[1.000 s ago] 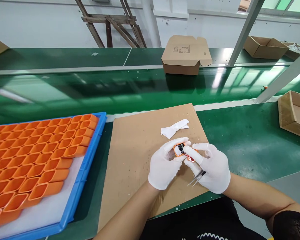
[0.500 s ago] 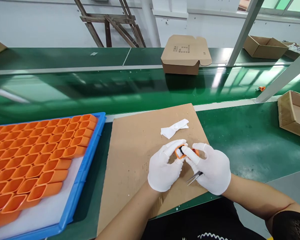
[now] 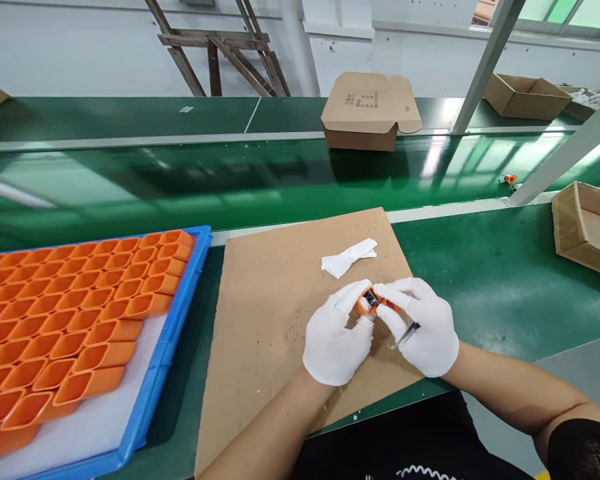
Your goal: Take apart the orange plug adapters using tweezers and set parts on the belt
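Observation:
White gloves cover both hands. My left hand is closed around a small orange plastic housing, with a dark part and something white showing in its opening. At the housing's right side, the fingertips of my right hand press close to the opening and to another orange bit partly hidden behind them. A pair of tweezers is tucked in my right hand, tips pointing down and left. Both hands are above a cardboard sheet. Beyond them lies a crumpled white wipe.
To the left, a blue tray holds rows of orange sleeves. A green conveyor belt crosses behind, carrying a small orange piece. A flattish carton and open boxes stand farther back and right.
My right fingers have shifted off the front of the housing, showing more of its dark inside. The tweezers have turned and moved slightly right and up. The orange piece on the belt has moved left.

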`<action>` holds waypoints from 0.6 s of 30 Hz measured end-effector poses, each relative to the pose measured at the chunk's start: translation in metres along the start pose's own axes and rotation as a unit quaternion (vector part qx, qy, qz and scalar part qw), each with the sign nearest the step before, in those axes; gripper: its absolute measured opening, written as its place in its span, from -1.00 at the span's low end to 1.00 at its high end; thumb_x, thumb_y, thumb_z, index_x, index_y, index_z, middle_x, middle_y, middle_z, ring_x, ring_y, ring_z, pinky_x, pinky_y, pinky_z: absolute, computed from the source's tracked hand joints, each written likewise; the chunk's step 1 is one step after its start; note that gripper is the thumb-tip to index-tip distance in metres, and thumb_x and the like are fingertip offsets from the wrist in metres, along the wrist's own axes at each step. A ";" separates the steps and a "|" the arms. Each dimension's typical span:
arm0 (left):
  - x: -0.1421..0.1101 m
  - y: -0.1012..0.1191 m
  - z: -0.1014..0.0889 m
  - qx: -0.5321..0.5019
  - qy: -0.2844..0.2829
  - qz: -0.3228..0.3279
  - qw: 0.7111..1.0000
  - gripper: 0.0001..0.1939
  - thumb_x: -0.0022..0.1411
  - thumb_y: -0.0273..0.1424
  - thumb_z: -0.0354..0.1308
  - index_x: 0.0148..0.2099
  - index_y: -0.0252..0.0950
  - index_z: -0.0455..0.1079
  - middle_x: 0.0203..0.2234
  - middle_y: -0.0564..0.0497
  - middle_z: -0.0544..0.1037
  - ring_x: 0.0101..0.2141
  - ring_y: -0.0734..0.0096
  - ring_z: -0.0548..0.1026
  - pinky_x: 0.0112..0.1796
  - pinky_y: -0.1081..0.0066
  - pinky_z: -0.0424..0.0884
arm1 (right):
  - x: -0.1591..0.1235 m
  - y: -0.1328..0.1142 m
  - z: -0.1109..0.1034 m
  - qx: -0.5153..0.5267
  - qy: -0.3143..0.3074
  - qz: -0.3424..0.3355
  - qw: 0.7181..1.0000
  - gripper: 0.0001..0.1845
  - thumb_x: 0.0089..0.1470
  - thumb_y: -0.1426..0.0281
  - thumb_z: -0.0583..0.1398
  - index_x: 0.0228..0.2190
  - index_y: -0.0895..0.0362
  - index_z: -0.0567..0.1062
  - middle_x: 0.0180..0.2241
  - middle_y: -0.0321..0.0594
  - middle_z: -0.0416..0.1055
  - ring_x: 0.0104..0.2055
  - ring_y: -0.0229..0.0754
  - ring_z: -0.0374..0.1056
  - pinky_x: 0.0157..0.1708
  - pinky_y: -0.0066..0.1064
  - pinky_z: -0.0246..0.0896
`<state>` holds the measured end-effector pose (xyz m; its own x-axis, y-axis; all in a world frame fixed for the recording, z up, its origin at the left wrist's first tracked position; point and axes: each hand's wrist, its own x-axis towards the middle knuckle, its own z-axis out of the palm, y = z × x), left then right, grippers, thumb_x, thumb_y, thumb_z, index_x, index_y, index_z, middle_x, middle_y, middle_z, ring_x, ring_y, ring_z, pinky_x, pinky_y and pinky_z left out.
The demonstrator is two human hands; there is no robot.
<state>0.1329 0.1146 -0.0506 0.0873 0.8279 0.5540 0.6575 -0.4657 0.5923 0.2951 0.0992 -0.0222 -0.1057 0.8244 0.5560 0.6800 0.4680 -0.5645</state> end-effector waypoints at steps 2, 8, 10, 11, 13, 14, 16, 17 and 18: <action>-0.001 0.001 0.000 0.001 -0.003 0.012 1.000 -0.60 0.16 -0.51 0.17 0.05 -0.18 0.50 -0.09 -0.02 0.68 -0.18 0.24 0.67 -0.14 0.33 0.59 | 0.004 0.002 0.002 0.054 0.031 0.030 0.998 -0.74 0.24 0.39 0.20 -0.06 0.00 0.62 -0.20 -0.19 0.60 -0.15 -0.16 0.52 -0.17 -0.34 0.49; -0.004 0.006 0.001 0.014 0.002 0.041 0.999 -0.58 0.19 -0.58 0.16 0.06 -0.15 0.50 -0.09 0.01 0.69 -0.22 0.27 0.67 -0.23 0.38 0.58 | 0.009 0.003 0.005 0.083 0.001 0.068 0.994 -0.74 0.19 0.41 0.22 -0.52 0.06 0.57 -0.52 -0.30 0.54 -0.45 -0.27 0.44 -0.43 -0.46 0.37; -0.007 0.006 0.003 0.023 0.004 0.025 0.999 -0.59 0.19 -0.57 0.18 0.05 -0.13 0.52 -0.09 0.02 0.69 -0.23 0.26 0.67 -0.26 0.38 0.57 | 0.008 0.002 0.007 0.070 0.007 0.089 0.993 -0.67 0.18 0.41 0.20 -0.63 0.07 0.46 -0.59 -0.32 0.46 -0.53 -0.30 0.36 -0.50 -0.47 0.29; -0.008 0.006 0.004 0.027 0.004 0.015 1.000 -0.60 0.18 -0.56 0.19 0.04 -0.12 0.52 -0.09 0.02 0.69 -0.23 0.25 0.67 -0.26 0.38 0.57 | 0.007 0.001 0.008 0.063 0.014 0.099 0.993 -0.65 0.17 0.40 0.19 -0.65 0.07 0.41 -0.60 -0.33 0.43 -0.55 -0.31 0.33 -0.52 -0.47 0.25; -0.010 0.005 0.006 0.034 0.007 0.002 0.999 -0.60 0.17 -0.55 0.18 0.03 -0.12 0.53 -0.09 0.02 0.69 -0.24 0.25 0.67 -0.26 0.37 0.56 | 0.006 0.001 0.010 0.057 0.031 0.114 0.991 -0.64 0.15 0.36 0.19 -0.66 0.07 0.33 -0.61 -0.34 0.37 -0.57 -0.32 0.27 -0.53 -0.46 0.21; -0.011 0.004 0.007 0.039 0.007 0.003 0.999 -0.59 0.17 -0.56 0.18 0.04 -0.12 0.53 -0.09 0.02 0.69 -0.25 0.25 0.67 -0.27 0.38 0.56 | 0.005 0.001 0.012 0.062 0.033 0.121 0.990 -0.63 0.14 0.35 0.19 -0.66 0.07 0.29 -0.62 -0.34 0.34 -0.57 -0.32 0.25 -0.53 -0.45 0.20; -0.013 0.000 0.008 0.050 0.004 0.022 0.999 -0.57 0.17 -0.56 0.17 0.06 -0.13 0.52 -0.09 0.00 0.69 -0.27 0.26 0.67 -0.30 0.38 0.54 | 0.005 0.002 0.014 0.097 0.023 0.151 0.984 -0.63 0.11 0.32 0.20 -0.66 0.06 0.25 -0.63 -0.36 0.29 -0.57 -0.31 0.23 -0.52 -0.44 0.19; -0.013 -0.001 0.008 0.056 0.002 0.034 0.998 -0.56 0.17 -0.57 0.16 0.07 -0.14 0.51 -0.09 -0.01 0.69 -0.28 0.26 0.67 -0.32 0.39 0.53 | 0.006 0.002 0.015 0.128 0.013 0.180 0.975 -0.63 0.08 0.30 0.21 -0.66 0.06 0.23 -0.64 -0.38 0.28 -0.57 -0.31 0.21 -0.53 -0.44 0.19; -0.013 -0.003 0.008 0.061 -0.001 0.047 0.997 -0.56 0.17 -0.57 0.16 0.08 -0.15 0.51 -0.10 -0.02 0.69 -0.30 0.25 0.67 -0.34 0.39 0.52 | 0.008 0.003 0.016 0.166 0.002 0.218 0.962 -0.63 0.04 0.27 0.23 -0.66 0.05 0.23 -0.65 -0.39 0.27 -0.59 -0.32 0.20 -0.55 -0.44 0.18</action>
<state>0.1363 0.1077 -0.0641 0.1545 0.7829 0.6027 0.7326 -0.5001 0.4618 0.2848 0.1122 -0.0289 0.1405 0.9642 0.2248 0.3905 0.1547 -0.9075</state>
